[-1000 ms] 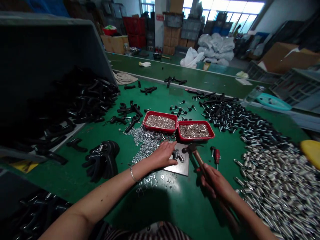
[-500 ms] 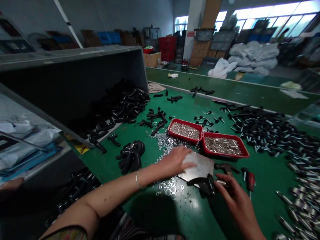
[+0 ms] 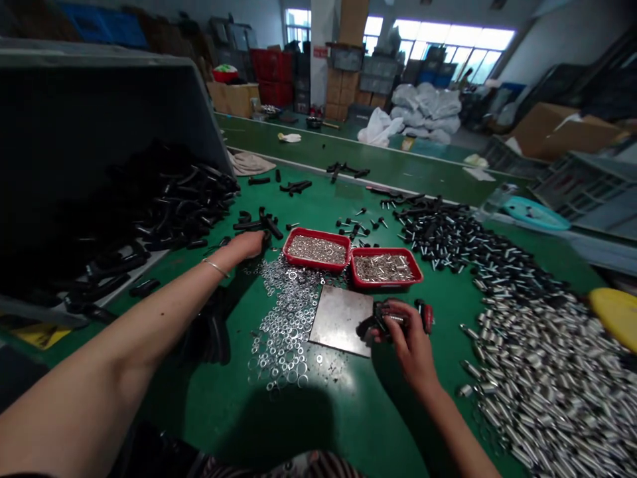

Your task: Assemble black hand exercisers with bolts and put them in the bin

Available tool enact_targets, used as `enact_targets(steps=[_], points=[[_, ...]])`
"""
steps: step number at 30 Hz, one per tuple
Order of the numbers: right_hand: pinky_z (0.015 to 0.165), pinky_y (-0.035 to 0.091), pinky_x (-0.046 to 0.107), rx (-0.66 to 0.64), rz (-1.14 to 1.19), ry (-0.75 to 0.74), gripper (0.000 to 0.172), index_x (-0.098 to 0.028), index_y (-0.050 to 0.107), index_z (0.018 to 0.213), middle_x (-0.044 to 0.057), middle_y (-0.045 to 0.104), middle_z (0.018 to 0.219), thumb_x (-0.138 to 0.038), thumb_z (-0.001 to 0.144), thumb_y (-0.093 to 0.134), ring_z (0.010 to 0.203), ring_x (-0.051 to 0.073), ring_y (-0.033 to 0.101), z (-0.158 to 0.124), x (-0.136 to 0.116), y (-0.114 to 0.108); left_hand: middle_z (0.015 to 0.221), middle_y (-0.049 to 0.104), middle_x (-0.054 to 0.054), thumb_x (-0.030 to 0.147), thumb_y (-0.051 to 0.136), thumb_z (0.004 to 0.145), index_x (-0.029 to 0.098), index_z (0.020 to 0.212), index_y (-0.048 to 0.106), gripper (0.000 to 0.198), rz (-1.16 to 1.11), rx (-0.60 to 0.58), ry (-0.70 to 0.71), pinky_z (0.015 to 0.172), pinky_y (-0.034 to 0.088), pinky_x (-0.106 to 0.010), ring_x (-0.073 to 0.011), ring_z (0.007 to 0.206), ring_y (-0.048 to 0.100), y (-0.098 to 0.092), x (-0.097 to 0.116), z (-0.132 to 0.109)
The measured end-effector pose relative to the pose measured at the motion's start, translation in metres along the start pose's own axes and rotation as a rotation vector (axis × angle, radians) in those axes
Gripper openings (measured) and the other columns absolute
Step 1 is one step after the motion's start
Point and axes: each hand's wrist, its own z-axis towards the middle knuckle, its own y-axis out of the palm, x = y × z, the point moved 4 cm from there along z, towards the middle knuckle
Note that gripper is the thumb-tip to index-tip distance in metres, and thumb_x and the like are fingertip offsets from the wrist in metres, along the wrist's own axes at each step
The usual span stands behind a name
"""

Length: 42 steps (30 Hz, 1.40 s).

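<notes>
My left hand (image 3: 247, 244) is stretched out to the left of the two red trays (image 3: 315, 249), its fingers curled over loose black plastic handle parts (image 3: 259, 222) on the green table. What it grips is hidden. My right hand (image 3: 408, 338) is closed on a small black part with a metal spring (image 3: 385, 318), just right of the square metal plate (image 3: 341, 320). A spread of silver washers (image 3: 286, 325) lies between my arms.
A big heap of black handles (image 3: 164, 199) fills the bin at the left. Black-capped pins (image 3: 458, 239) and silver pins (image 3: 547, 372) cover the right side. A red-handled tool (image 3: 428, 315) lies by my right hand. A yellow object (image 3: 614, 309) sits far right.
My left hand left the metal plate and reached far left to the black parts. My right hand stayed near the plate with the black sprung part. The hammer is no longer in view.
</notes>
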Motion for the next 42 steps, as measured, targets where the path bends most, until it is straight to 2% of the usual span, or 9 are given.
enact_targets(steps=[3, 5, 9, 13, 18, 30, 35, 39, 42], points=[[0.069, 0.058, 0.034, 0.001, 0.267, 0.147, 0.046, -0.02, 0.05, 0.12, 0.008, 0.07, 0.101, -0.049, 0.086, 0.062, 0.07, 0.019, 0.069, 0.006, 0.008, 0.005, 0.099, 0.066, -0.009, 0.019, 0.063, 0.079, 0.013, 0.123, 0.053, 0.045, -0.057, 0.006, 0.012, 0.089, 0.048, -0.042, -0.0261, 0.097, 0.062, -0.015, 0.004, -0.018], [0.061, 0.056, 0.03, -0.108, 0.419, 0.292, 0.042, -0.018, 0.058, 0.111, 0.008, 0.071, 0.094, -0.05, 0.085, 0.064, 0.063, 0.016, 0.065, 0.008, 0.017, 0.016, 0.102, 0.064, -0.007, 0.021, 0.06, 0.081, 0.018, 0.133, 0.042, 0.055, -0.339, -0.075, 0.05, 0.083, 0.052, -0.037, -0.021, 0.09, 0.064, -0.007, 0.018, -0.049], [0.054, 0.051, 0.027, -0.255, 0.397, 0.418, 0.04, -0.015, 0.065, 0.093, 0.008, 0.07, 0.085, -0.054, 0.084, 0.064, 0.058, 0.014, 0.061, 0.007, 0.017, 0.033, 0.102, 0.063, -0.008, 0.031, 0.059, 0.084, 0.021, 0.123, 0.043, 0.044, -1.08, -0.43, 0.062, 0.074, 0.057, -0.036, -0.0194, 0.085, 0.066, 0.054, 0.07, -0.136], [0.073, 0.052, 0.032, -0.182, -0.043, 0.092, 0.035, -0.017, 0.065, 0.096, 0.007, 0.07, 0.09, -0.05, 0.088, 0.058, 0.081, 0.022, 0.066, 0.007, -0.017, 0.034, 0.082, 0.062, -0.003, 0.046, 0.055, 0.089, 0.018, 0.108, 0.046, 0.035, -1.296, -0.562, -0.035, 0.059, 0.054, -0.029, -0.0135, 0.064, 0.062, 0.115, 0.112, -0.188], [0.079, 0.049, 0.033, -0.166, -0.309, -0.131, 0.026, -0.021, 0.059, 0.106, 0.01, 0.072, 0.1, -0.04, 0.094, 0.047, 0.091, 0.025, 0.068, 0.001, -0.032, 0.04, 0.06, 0.062, 0.002, 0.045, 0.045, 0.092, 0.019, 0.097, 0.045, 0.027, -1.124, -0.502, -0.025, 0.049, 0.045, -0.024, -0.0139, 0.049, 0.059, 0.142, 0.123, -0.198], [0.071, 0.047, 0.029, -0.271, -0.344, -0.134, 0.034, -0.018, 0.057, 0.119, 0.007, 0.071, 0.088, -0.041, 0.096, 0.046, 0.077, 0.022, 0.067, -0.006, -0.014, 0.051, 0.049, 0.054, 0.007, 0.052, 0.034, 0.097, 0.022, 0.09, 0.041, 0.032, -0.794, -0.344, 0.015, 0.037, 0.031, -0.02, -0.0114, 0.034, 0.046, 0.156, 0.118, -0.21], [0.074, 0.047, 0.028, -0.202, -0.229, -0.105, 0.031, -0.018, 0.061, 0.11, 0.007, 0.071, 0.093, -0.041, 0.097, 0.044, 0.081, 0.021, 0.066, -0.01, -0.015, 0.053, 0.055, 0.056, 0.004, 0.048, 0.032, 0.099, 0.021, 0.104, 0.044, 0.03, -0.601, -0.219, 0.042, 0.048, 0.039, -0.024, -0.0157, 0.045, 0.056, 0.15, 0.121, -0.215], [0.069, 0.046, 0.027, -0.296, -0.201, -0.096, 0.029, -0.019, 0.061, 0.089, 0.003, 0.066, 0.08, -0.043, 0.096, 0.046, 0.074, 0.018, 0.061, -0.01, -0.018, 0.053, 0.067, 0.064, -0.003, 0.041, 0.029, 0.1, 0.018, 0.119, 0.044, 0.034, -0.326, -0.193, 0.065, 0.063, 0.044, -0.031, -0.0233, 0.066, 0.067, 0.141, 0.122, -0.22], [0.06, 0.046, 0.024, -0.394, -0.114, -0.032, 0.031, -0.019, 0.061, 0.089, 0.001, 0.063, 0.077, -0.046, 0.095, 0.048, 0.065, 0.014, 0.056, -0.012, -0.018, 0.052, 0.076, 0.068, -0.008, 0.042, 0.027, 0.101, 0.016, 0.122, 0.044, 0.037, -0.173, -0.268, 0.136, 0.068, 0.046, -0.032, -0.0259, 0.075, 0.069, 0.137, 0.12, -0.222]])
